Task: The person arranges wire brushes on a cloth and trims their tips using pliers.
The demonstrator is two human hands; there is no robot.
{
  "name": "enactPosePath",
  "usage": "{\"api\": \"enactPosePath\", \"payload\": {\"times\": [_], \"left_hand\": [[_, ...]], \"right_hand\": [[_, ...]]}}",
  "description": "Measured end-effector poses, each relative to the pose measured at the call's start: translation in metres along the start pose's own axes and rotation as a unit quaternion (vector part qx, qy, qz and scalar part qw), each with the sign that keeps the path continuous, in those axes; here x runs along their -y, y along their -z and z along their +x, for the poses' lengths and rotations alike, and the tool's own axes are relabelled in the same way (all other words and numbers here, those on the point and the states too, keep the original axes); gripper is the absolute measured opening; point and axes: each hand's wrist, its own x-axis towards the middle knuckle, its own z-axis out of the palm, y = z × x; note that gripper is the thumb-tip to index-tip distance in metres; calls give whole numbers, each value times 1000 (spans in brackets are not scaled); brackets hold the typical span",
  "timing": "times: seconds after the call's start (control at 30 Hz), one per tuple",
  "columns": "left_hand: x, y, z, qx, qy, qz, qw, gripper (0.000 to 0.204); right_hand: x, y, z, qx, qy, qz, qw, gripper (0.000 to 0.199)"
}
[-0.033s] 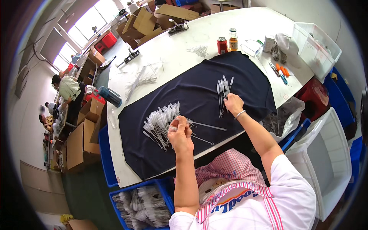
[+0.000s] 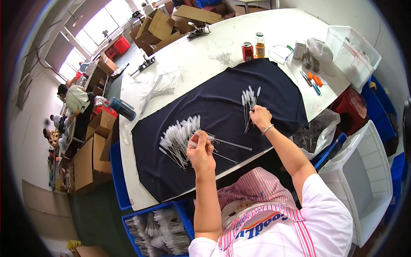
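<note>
My left hand (image 2: 202, 156) is closed, thumb and fingers pinched around a few straw-cleaning brushes (image 2: 233, 144); their wire handles point right, with a small loop at an end. Just beyond it a dense pile of white-bristled brushes (image 2: 177, 132) lies on the dark navy cloth (image 2: 214, 105). To the right, my right hand (image 2: 262, 118) has its fingers closed on the wire stems of a smaller group of brushes (image 2: 249, 97), heads pointing away from me. How many stems it grips is hidden by the fingers.
A blue crate (image 2: 186, 214) of bundled brushes stands below the table's near left edge. Beyond the cloth are loose wires (image 2: 160, 91), a red can (image 2: 247, 52) and a glass bottle (image 2: 260, 46). White bins (image 2: 359, 184) stand at right; a person (image 2: 78, 97) works far left.
</note>
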Motion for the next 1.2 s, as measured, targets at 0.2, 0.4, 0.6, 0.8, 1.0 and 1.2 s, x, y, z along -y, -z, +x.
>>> {"api": "enactPosePath", "payload": {"times": [0.2,0.4,0.6,0.8,1.0,1.2], "left_hand": [[6,9,7,29,22,-86,996,10],[4,11,2,14,59,-106,993,6],[1,11,-1,28,71,-38,996,8],[-6,-12,-8,46,60,-24,997,33],[-7,-7,-11,76,23,-45,996,20],[-9,-9,-17,46,28,-49,997,17]], "right_hand": [[4,-5,-5,-19,4,-12,1000,25],[8,14,-16,31,40,-40,998,21],[16,44,-44,47,171,105,979,28],[47,96,-80,371,161,371,836,20],[58,110,-93,295,235,319,870,23],[72,103,-110,17,362,150,920,26]]}}
